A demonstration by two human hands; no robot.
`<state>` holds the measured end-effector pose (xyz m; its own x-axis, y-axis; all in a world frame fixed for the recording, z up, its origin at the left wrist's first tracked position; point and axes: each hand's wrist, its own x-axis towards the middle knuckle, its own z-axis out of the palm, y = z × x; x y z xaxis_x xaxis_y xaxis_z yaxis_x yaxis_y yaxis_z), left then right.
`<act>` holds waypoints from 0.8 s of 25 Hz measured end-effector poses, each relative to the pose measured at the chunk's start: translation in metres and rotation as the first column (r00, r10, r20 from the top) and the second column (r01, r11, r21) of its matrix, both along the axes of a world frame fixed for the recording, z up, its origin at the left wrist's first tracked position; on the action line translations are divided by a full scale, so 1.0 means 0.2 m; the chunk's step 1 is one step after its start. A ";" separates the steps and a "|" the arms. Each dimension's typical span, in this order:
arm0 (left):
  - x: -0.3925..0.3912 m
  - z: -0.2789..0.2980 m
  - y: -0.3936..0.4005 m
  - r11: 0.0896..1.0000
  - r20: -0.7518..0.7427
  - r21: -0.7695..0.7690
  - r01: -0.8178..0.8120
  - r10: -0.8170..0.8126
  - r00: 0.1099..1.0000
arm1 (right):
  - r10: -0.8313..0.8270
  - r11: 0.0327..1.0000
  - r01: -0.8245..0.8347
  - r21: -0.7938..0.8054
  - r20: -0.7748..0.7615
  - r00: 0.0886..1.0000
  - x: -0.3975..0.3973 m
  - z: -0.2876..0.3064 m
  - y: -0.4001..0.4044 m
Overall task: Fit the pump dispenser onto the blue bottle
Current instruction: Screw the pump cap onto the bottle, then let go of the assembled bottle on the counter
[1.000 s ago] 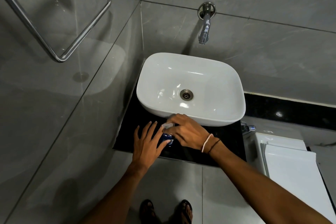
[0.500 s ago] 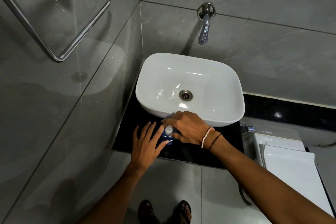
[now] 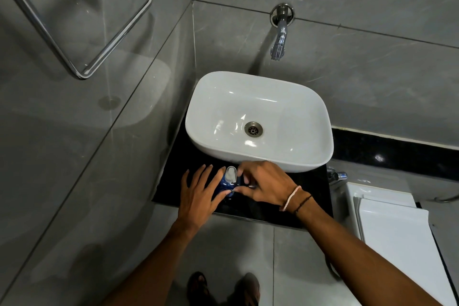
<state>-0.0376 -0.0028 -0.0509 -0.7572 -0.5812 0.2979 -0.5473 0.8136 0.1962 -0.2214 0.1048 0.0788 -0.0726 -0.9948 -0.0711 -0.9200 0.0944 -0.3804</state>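
Observation:
The blue bottle (image 3: 226, 187) stands on the black counter (image 3: 308, 196) just in front of the white basin (image 3: 258, 117). The pale pump dispenser (image 3: 231, 173) sits on its top, nozzle pointing away from me. My left hand (image 3: 198, 196) lies against the bottle's left side, fingers spread and thumb pressed on its front. My right hand (image 3: 263, 181) reaches in from the right, with thumb and fingertips pinched at the pump's base, hiding the neck. Whether the collar is seated I cannot tell.
A chrome tap (image 3: 279, 40) juts from the grey wall above the basin. A glass panel with a chrome rail (image 3: 82, 72) is on the left. A white toilet cistern (image 3: 397, 231) and a small valve (image 3: 336, 176) are to the right. My feet (image 3: 223, 288) show below.
My right hand has slid off the top of the pump to the bottle's right side, so the pump head now shows. The left hand has stayed against the bottle.

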 end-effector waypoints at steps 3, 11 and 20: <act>0.00 0.00 0.00 1.000 -0.023 0.012 0.005 -0.004 1.000 | 0.008 0.999 -0.003 -0.036 0.143 0.990 -0.03 0.00 0.00; 0.00 -0.03 -0.01 0.999 -0.020 0.042 0.011 -0.011 1.000 | 0.018 0.998 -0.015 -0.057 0.056 0.998 -0.02 -0.03 -0.06; -0.09 0.08 0.13 0.977 -0.105 0.185 -0.106 0.127 0.986 | -0.398 0.909 0.331 -0.252 -0.297 0.868 -0.11 -0.24 0.14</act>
